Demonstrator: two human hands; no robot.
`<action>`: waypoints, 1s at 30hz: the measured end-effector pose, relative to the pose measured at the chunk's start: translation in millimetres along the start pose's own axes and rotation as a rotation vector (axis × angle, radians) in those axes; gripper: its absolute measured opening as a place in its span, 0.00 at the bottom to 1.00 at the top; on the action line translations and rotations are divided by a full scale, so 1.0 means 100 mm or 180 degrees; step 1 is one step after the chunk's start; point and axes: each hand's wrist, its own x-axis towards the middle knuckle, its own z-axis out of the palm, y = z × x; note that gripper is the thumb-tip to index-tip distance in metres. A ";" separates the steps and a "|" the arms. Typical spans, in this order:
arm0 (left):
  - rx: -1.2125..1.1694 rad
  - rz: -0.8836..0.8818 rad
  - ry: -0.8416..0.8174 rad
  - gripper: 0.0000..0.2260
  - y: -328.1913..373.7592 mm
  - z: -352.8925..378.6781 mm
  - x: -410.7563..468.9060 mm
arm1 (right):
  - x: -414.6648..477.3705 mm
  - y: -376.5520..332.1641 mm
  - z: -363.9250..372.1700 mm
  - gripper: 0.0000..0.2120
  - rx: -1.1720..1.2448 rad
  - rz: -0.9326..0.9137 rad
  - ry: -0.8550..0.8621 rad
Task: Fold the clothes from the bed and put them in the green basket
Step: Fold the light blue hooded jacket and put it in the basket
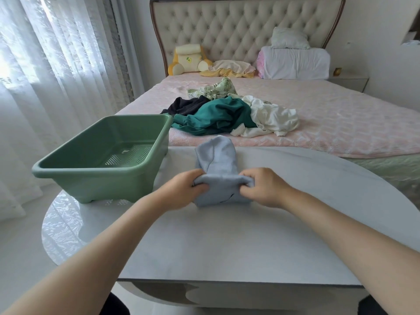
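1. Head view: the light blue garment [216, 155] is lying on the white worktop [227, 246], straight in front of the person. Its far end is reaching toward the edge of the bed [341, 123].
2. The left hand [186, 187] is gripping the near left end of the fold with curled fingers. The right hand [264, 188] is pinching the near right end in the same way, and the cloth is stretching between them.
3. The garment is looking soft, thin and light, so I am judging that it is bending easily and is not slipping. The two outer ends of a fold are seeming the best places to take hold, so the layers are not sliding apart.
4. The green basket [95, 185] is standing on the worktop to the left of the left hand, near the garment but apart from it. Only its perforated bottom is showing inside.
5. A pile of unfolded clothes [222, 114] is lying on the bed behind the garment, so most of the task is seeming not yet done.
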 end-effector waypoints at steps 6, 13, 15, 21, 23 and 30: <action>-0.0570 -0.0780 0.0314 0.09 0.09 0.01 -0.04 | 0.03 0.04 0.04 0.04 0.0780 0.0468 0.0296; 0.0810 0.0521 0.0816 0.14 -0.03 0.25 0.06 | 0.16 0.12 0.29 0.20 0.0046 0.0481 0.0703; 0.1072 0.0289 0.0132 0.18 -0.06 0.35 0.07 | 0.14 0.10 0.28 0.18 -0.0376 0.0276 0.0867; 0.1009 -0.0691 0.0667 0.18 -0.10 0.35 0.09 | 0.03 -0.01 0.19 0.11 -0.1081 0.0279 0.0844; 0.0604 -0.0979 0.0900 0.18 -0.05 0.33 0.08 | 0.01 0.00 0.19 0.13 -0.1007 0.0667 0.0689; -0.0041 -0.1347 0.0950 0.15 -0.06 0.36 0.08 | 0.03 0.04 0.25 0.08 -0.0033 0.1057 0.0737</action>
